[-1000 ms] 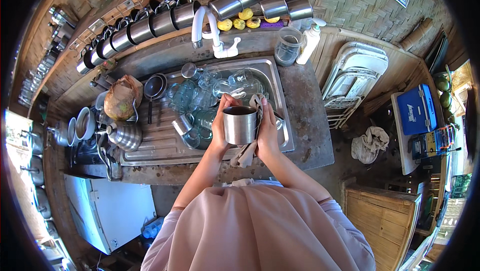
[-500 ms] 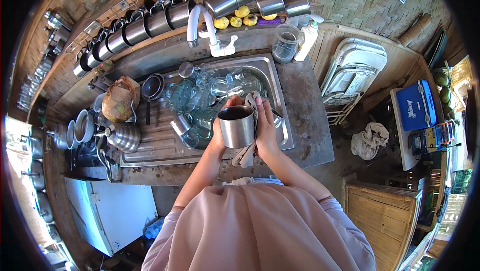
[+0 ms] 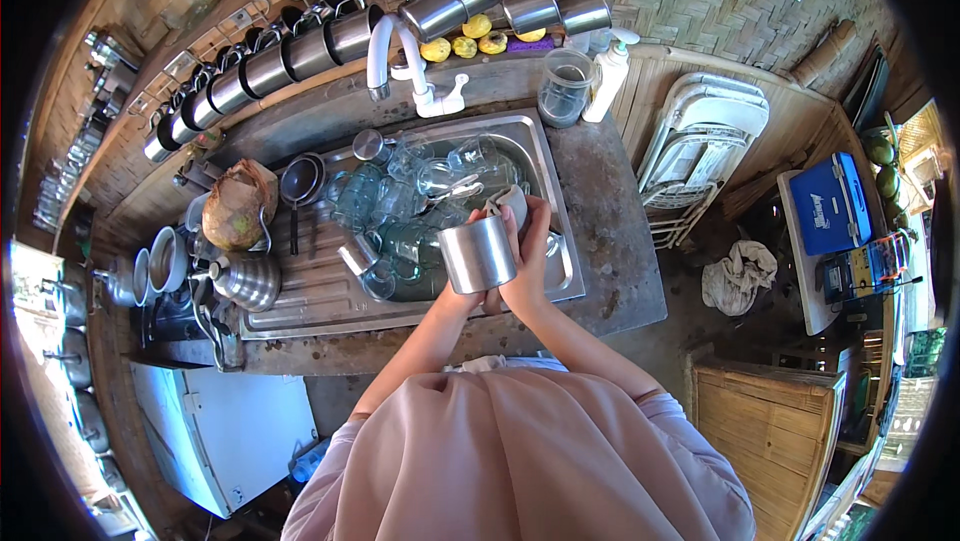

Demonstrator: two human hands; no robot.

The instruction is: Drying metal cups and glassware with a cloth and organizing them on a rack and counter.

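**Steel mug held over a full sink**

Both hands hold a shiny cylindrical stainless-steel mug [image 3: 478, 254] above the front right part of the rectangular steel sink [image 3: 553, 203]. The right hand [image 3: 527, 259] wraps the mug's right side, its fingers [image 3: 531, 222] curled up past the rim. The left hand [image 3: 468, 298] sits mostly hidden below and behind the mug, so how its fingers lie cannot be told, though it appears to support the mug.

The sink is crowded with clear drinking glasses [image 3: 392, 203]. Behind the sink stands a white curved tap [image 3: 392, 46], and above that hangs a row of steel mugs on hooks [image 3: 300, 53]. Left of the sink, on the ridged drainer, lie a brown coconut husk [image 3: 238, 207] and a steel kettle [image 3: 246, 281]. Right of the sink, beyond the grey worktop [image 3: 618, 241], lean white folding chairs [image 3: 700, 146].
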